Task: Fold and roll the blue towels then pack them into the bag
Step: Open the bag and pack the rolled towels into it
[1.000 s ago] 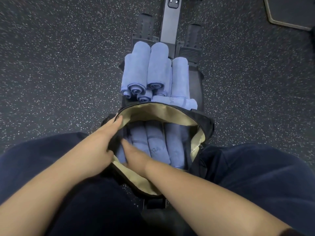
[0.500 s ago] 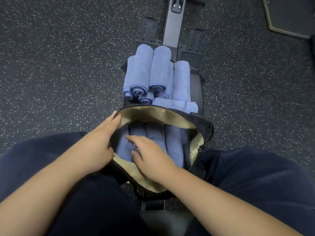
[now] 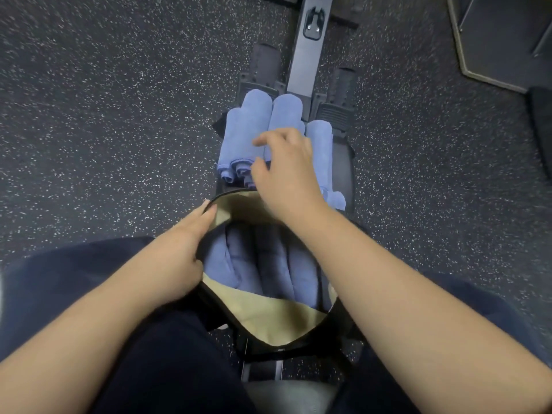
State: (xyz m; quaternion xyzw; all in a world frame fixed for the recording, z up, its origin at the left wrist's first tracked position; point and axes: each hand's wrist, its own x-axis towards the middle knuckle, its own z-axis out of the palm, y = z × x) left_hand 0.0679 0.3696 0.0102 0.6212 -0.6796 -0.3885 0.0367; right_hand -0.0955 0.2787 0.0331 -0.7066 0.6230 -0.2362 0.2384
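Note:
A black bag [image 3: 268, 327] with tan lining lies open between my knees, with several rolled blue towels [image 3: 268, 264] side by side inside it. Beyond the bag, a pile of rolled blue towels [image 3: 248, 130] rests on a dark machine seat. My left hand [image 3: 179, 249] holds the bag's left rim and keeps the mouth open. My right hand [image 3: 283, 168] hovers over the pile, fingers spread and loosely curved above the middle rolls, holding nothing. It hides the near ends of some rolls.
A grey metal rail [image 3: 310, 46] with two black footrests [image 3: 340, 94] runs away from the pile. Speckled dark rubber floor [image 3: 104, 115] lies on both sides. A dark mat edge [image 3: 493, 40] sits at the top right. My dark-trousered legs [image 3: 74, 279] flank the bag.
My right hand has come out of the bag and moved forward over the pile of rolled towels. My left hand stays on the bag's rim.

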